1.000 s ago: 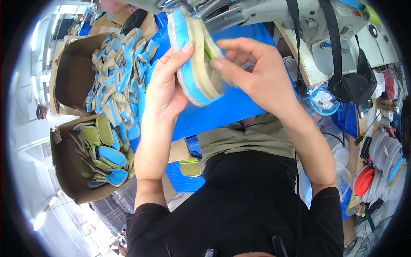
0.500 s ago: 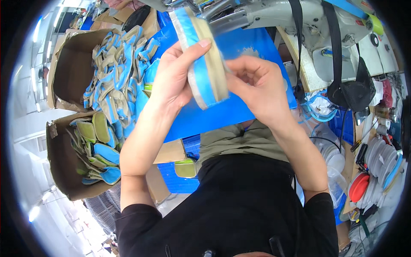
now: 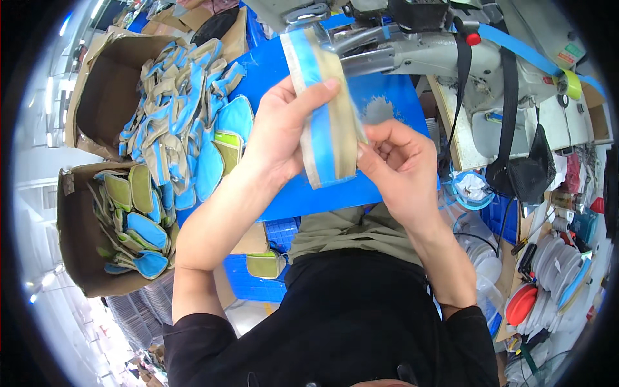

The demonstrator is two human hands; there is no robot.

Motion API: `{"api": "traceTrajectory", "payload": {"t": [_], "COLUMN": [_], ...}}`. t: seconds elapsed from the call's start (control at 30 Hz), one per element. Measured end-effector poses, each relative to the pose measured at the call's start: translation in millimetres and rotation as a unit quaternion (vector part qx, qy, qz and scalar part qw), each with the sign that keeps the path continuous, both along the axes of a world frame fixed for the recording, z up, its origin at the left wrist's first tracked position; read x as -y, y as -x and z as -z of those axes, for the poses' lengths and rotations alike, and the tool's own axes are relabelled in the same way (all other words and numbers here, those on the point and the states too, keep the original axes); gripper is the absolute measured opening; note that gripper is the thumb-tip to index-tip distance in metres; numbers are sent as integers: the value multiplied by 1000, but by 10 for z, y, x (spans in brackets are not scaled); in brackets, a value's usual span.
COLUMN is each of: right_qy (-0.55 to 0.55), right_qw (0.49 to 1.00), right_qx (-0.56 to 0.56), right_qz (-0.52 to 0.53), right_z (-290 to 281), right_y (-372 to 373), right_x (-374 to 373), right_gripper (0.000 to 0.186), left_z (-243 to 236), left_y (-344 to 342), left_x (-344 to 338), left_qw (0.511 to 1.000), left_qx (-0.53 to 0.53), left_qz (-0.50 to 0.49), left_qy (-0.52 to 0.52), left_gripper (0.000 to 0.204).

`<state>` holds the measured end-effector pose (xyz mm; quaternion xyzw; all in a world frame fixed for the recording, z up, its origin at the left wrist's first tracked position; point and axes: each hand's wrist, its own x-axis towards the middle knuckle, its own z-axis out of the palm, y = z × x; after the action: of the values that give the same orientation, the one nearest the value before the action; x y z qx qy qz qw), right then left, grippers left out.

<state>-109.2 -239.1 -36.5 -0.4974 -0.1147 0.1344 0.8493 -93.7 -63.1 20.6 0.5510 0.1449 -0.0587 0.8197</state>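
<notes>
My left hand (image 3: pixel 282 132) is closed round a fabric strip (image 3: pixel 327 138) with blue, beige and whitish bands, its thumb lying across the front. The strip stands upright, slightly curved, above the blue tabletop (image 3: pixel 271 209). At the strip's right edge, the thumb and index finger of my right hand (image 3: pixel 403 169) pinch the border; its other fingers are curled. Left of my left hand lies a heap of similar blue and beige strips (image 3: pixel 174 106), with flat blue pieces (image 3: pixel 233 119) and a green piece (image 3: pixel 227 151) beside it.
Two cardboard boxes stand on the left: an upper box (image 3: pixel 97 48) beside the heap, and a lower box (image 3: pixel 71 251) holding green and blue pieces (image 3: pixel 147 231). A sewing machine (image 3: pixel 438 58) reaches across the far side. Black straps (image 3: pixel 507 97) hang on the right, near stacked reels (image 3: pixel 558 264).
The strip and both hands sit lower and farther right in the picture, while the surroundings have shifted too. My right fingers, blurred before, now show clearly at the strip's edge.
</notes>
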Motion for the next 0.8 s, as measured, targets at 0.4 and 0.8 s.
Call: {"api": "traceTrajectory", "payload": {"t": [0.4,0.8], "right_qy": [-30,-6], "right_qw": [999,1000], "right_qx": [-12,-4], "right_qz": [-20,-7], "right_z": [-8,-54], "right_y": [-207,-351], "right_x": [-106,-182], "right_gripper": [15,16], "left_z": [-10,-20], "left_y": [-219,-286], "left_x": [-35,-194], "left_qw": [1000,999], "left_qx": [5,28], "left_qz": [-21,28], "left_qy": [4,-27], "left_gripper": [9,27]}}
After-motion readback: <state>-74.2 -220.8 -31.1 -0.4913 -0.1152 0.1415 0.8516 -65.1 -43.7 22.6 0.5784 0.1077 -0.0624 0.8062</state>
